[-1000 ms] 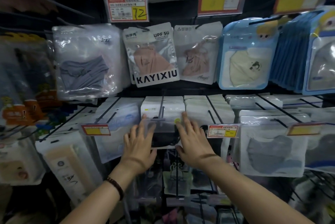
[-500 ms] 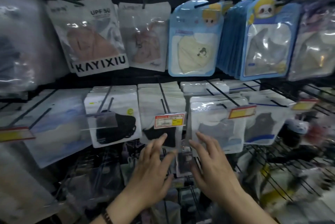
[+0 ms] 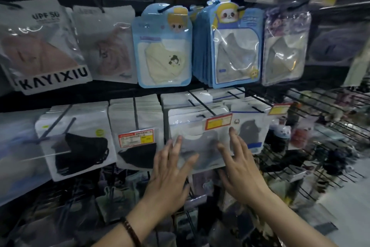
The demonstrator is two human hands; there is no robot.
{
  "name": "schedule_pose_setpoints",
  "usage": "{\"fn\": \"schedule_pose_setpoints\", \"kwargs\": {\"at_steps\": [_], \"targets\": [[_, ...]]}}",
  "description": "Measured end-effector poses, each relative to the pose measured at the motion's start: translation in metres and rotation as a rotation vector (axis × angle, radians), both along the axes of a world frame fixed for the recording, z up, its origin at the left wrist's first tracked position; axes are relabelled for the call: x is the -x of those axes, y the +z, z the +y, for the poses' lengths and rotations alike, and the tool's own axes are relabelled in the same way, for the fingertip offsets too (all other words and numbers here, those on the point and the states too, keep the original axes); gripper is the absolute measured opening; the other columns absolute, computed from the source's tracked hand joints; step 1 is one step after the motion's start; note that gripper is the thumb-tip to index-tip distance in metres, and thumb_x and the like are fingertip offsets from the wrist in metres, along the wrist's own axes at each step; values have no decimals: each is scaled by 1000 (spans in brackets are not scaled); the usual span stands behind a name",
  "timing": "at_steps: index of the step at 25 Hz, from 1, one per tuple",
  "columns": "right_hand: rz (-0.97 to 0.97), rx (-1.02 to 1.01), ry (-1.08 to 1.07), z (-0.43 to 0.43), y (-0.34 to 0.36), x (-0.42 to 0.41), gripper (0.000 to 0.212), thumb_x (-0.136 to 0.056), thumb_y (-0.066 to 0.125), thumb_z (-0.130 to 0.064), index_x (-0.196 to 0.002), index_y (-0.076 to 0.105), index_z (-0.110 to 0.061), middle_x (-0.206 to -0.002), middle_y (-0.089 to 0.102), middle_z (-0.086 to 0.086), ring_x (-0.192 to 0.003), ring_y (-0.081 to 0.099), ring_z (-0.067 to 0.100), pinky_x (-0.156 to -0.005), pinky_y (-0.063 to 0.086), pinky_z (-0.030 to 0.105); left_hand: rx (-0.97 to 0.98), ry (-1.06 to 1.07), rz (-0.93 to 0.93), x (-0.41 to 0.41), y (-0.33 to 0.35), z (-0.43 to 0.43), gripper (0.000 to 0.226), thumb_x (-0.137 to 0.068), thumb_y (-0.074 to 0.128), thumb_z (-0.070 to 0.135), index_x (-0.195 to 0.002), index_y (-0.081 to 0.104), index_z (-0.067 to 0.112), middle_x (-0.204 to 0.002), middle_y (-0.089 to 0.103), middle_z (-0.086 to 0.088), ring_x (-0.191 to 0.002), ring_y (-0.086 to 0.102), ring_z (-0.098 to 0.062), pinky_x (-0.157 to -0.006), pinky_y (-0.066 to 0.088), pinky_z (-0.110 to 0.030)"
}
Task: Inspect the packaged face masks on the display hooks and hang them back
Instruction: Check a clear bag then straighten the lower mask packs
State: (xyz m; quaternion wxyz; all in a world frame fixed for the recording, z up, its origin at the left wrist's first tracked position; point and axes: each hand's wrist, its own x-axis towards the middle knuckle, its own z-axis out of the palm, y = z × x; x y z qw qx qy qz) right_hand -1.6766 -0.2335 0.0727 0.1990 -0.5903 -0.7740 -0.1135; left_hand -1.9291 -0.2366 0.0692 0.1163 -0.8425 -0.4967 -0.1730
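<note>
We have both hands up in front of the lower row of the display, framing one grey mask packet (image 3: 200, 142) that hangs dead ahead at twelve o'clock. Our left hand (image 3: 170, 172) comes in from seven o'clock of the packet with fingers straight and fanned, its fingertips lying over the packet's left edge. Our right hand (image 3: 240, 168) mirrors it from five o'clock, fingers equally spread over the right edge. Neither hand has closed on anything, and the blur keeps us from saying whether skin actually meets plastic. The packet sits at the front of its stack on a black hook (image 3: 200, 107), just behind the red-and-yellow price tag (image 3: 218, 121) that caps the hook's tip. That tag is likely why we approach from both sides: the packet has to slide forward past it, level, without tearing its hang hole. A black mask packet (image 3: 138, 152) hangs just beside it at nine o'clock and another dark one (image 3: 250, 132) at three o'clock. We judge the spread fingers suit taking this packet alone, with inspection not yet begun.
</note>
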Motion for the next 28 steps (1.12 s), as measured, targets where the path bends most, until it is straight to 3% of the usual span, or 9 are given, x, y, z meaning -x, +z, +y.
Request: {"fn": "schedule_pose_setpoints", "kwargs": {"at_steps": [2, 4, 7, 9, 12, 14, 17, 23, 28], "targets": [[-10, 33, 68, 13, -3, -6, 102, -93, 70, -35, -171, 5, -28, -176, -24, 16, -165, -7, 41, -131, 21, 56, -3, 52, 17, -9, -1, 7, 86, -92, 67, 40, -166, 23, 39, -172, -33, -11, -160, -28, -36, -128, -3, -60], [-7, 61, 123, 25, -3, -14, 110, -94, 70, -37, -170, -10, -37, -173, -34, 11, -163, -13, 37, -132, 10, 53, 10, 120, 32, -22, -1, 14, 98, -91, 70, 42, -169, 12, 37, -170, -38, -11, -157, -35, -34, -128, -10, -58], [-4, 49, 203, 45, 0, -19, 116, -93, 70, -33, -165, -20, -45, -175, -29, 10, -161, -16, 32, -128, 3, 47, -41, 222, 59, -32, 1, 24, 108, -84, 76, 42, -170, 10, 34, -173, -29, -14, -160, -27, -37, -128, -2, -58], [13, 64, 229, 60, 0, -22, 119, -93, 72, -32, -164, -23, -47, -177, -23, 10, -162, -15, 33, -128, 4, 48, -46, 274, 69, -38, 3, 31, 112, -83, 77, 41, -170, 9, 32, -174, -25, -16, -161, -22, -39, -130, 2, -59], [39, 98, 296, 81, 5, -22, 114, -94, 72, -34, -169, -13, -37, -177, -22, 10, -164, -8, 38, -132, 12, 52, -59, 333, 65, -42, 10, 42, 112, -81, 79, 43, -170, 12, 28, -176, -20, -15, -162, -18, -40, -129, 9, -63], [46, 187, 310, 94, 16, -19, 106, -100, 65, -37, -169, -16, -33, -172, -36, 6, -164, -16, 35, -135, 9, 51, -43, 372, 46, -46, 16, 50, 106, -83, 77, 44, -169, 16, 28, -176, -22, -10, -163, -17, -37, -129, 8, -62], [-2, 250, 282, 106, 34, -13, 105, -106, 57, -42, -163, -30, -30, -164, -51, 4, -161, -28, 34, -135, 7, 48, 24, 435, 51, -53, 27, 60, 109, -86, 71, 46, -169, 2, 30, -176, -23, -8, -163, -10, -36, -129, 10, -63], [14, 256, 248, 107, 38, -7, 102, -103, 58, -42, -168, -20, -27, -169, -42, 10, -163, -12, 40, -129, 30, 53, 87, 507, 95, -63, 38, 71, 108, -90, 63, 48, -167, -9, 26, -173, -21, -5, -161, -1, -35, -125, 7, -68], [65, 286, 233, 103, 38, -7, 104, -101, 60, -41, -166, -21, -32, -168, -44, 9, -163, -10, 40, -128, 33, 52, 52, 491, 43, -64, 38, 69, 106, -89, 65, 48, -168, -4, 29, -173, -5, -1, -160, 8, -33, -125, 6, -66]]}}
